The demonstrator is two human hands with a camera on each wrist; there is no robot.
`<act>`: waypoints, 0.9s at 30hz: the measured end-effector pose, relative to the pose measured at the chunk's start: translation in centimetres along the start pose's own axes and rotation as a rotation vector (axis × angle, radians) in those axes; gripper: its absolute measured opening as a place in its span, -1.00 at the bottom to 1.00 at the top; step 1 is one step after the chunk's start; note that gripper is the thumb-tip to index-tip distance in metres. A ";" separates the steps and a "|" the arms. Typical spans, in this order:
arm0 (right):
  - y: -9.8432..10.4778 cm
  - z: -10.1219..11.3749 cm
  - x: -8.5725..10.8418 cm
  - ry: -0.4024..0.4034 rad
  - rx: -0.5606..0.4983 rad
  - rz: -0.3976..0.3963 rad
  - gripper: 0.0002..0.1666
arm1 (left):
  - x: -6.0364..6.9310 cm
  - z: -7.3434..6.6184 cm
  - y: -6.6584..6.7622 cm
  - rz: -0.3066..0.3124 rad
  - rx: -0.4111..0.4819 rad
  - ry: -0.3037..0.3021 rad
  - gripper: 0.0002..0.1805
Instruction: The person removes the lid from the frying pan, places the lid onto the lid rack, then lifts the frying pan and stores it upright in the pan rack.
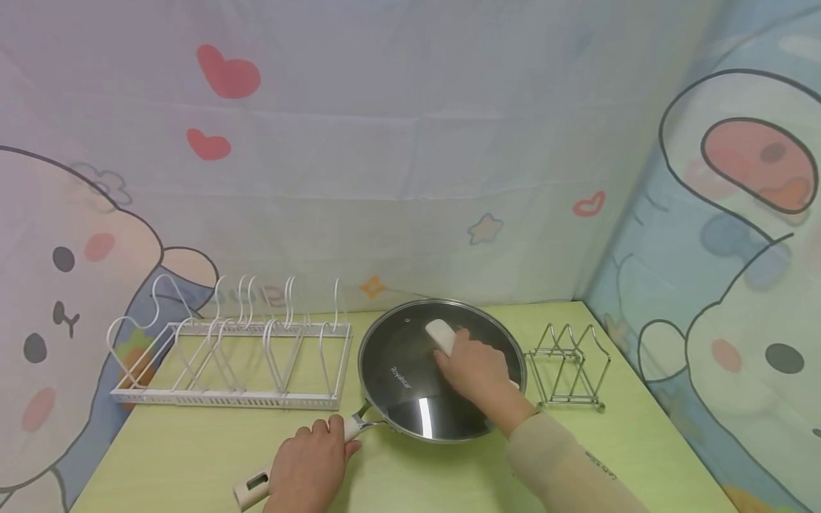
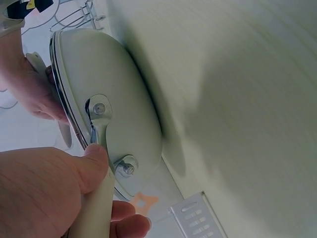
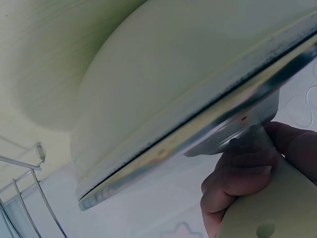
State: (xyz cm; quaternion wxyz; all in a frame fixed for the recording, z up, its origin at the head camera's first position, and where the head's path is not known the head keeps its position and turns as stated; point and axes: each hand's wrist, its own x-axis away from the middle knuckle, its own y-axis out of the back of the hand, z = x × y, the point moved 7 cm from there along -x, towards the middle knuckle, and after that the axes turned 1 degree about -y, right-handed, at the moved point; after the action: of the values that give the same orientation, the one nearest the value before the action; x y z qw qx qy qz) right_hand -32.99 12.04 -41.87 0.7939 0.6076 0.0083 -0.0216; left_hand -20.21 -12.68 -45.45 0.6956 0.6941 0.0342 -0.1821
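Observation:
A pale deep frying pan [image 2: 109, 64] stands on or just over the table, covered by a dark glass lid [image 1: 398, 342] with a metal rim. Its long cream handle [image 1: 253, 488] points toward the front left. My left hand [image 1: 308, 459] grips this handle close to the pan, the thumb lying along it in the left wrist view. On top of the lid, my right hand [image 1: 477, 367] holds the cream lid handle [image 1: 441, 333], its fingers curled around it in the right wrist view. The lid appears to lie flush on the pan's rim.
To the left stands a white dish rack [image 1: 231, 400] with several upright loops. A small metal wire rack [image 1: 571, 399] is close to the pan's right side. Behind the yellow-green table [image 1: 173, 456] hangs a patterned curtain [image 1: 359, 157], with another along the right.

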 end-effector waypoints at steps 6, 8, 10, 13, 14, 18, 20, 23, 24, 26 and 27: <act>0.0 0.0 0.0 0.017 -0.010 0.002 -0.28 | 0.0 0.0 -0.1 -0.001 -0.006 -0.002 -0.46; -0.1 -0.1 0.0 0.021 -0.022 0.005 -0.29 | 0.0 0.0 -0.1 -0.006 -0.013 -0.004 -0.46; -0.1 -0.2 -0.1 0.024 -0.030 0.008 -0.28 | 0.0 0.1 0.0 -0.013 -0.019 -0.005 -0.47; -0.1 -0.3 -0.2 0.027 -0.036 0.012 -0.25 | 0.0 0.0 0.2 -0.023 -0.023 -0.008 -0.48; 0.0 -0.3 -0.2 0.029 -0.037 0.012 -0.25 | 0.0 0.0 0.2 -0.025 -0.023 -0.007 -0.48; 0.3 -0.3 -0.2 0.037 -0.049 0.013 -0.27 | 0.0 -0.1 0.4 -0.030 -0.021 -0.002 -0.48; 0.5 -0.4 -0.2 0.038 -0.068 0.015 -0.30 | -0.1 -0.1 0.4 -0.026 -0.019 0.001 -0.47; 1.0 -0.6 -0.2 0.026 -0.114 0.023 -0.31 | -0.1 0.0 0.3 -0.016 -0.017 0.009 -0.47; 1.2 -0.7 -0.2 0.022 -0.136 0.027 -0.31 | -0.1 0.0 0.3 -0.016 -0.017 0.010 -0.46; 1.6 -0.9 -0.2 0.013 -0.197 0.036 -0.31 | -0.1 0.0 0.3 -0.016 -0.021 0.012 -0.46; 1.8 -1.0 -0.2 0.009 -0.234 0.045 -0.31 | -0.1 0.0 0.3 -0.021 -0.024 0.013 -0.46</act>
State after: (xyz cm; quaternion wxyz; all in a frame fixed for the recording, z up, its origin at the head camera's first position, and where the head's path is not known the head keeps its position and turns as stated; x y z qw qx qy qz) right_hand -33.11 13.47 -40.33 0.8596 0.5109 0.0007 -0.0001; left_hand -20.18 -12.67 -45.12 0.7016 0.6866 0.0481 -0.1845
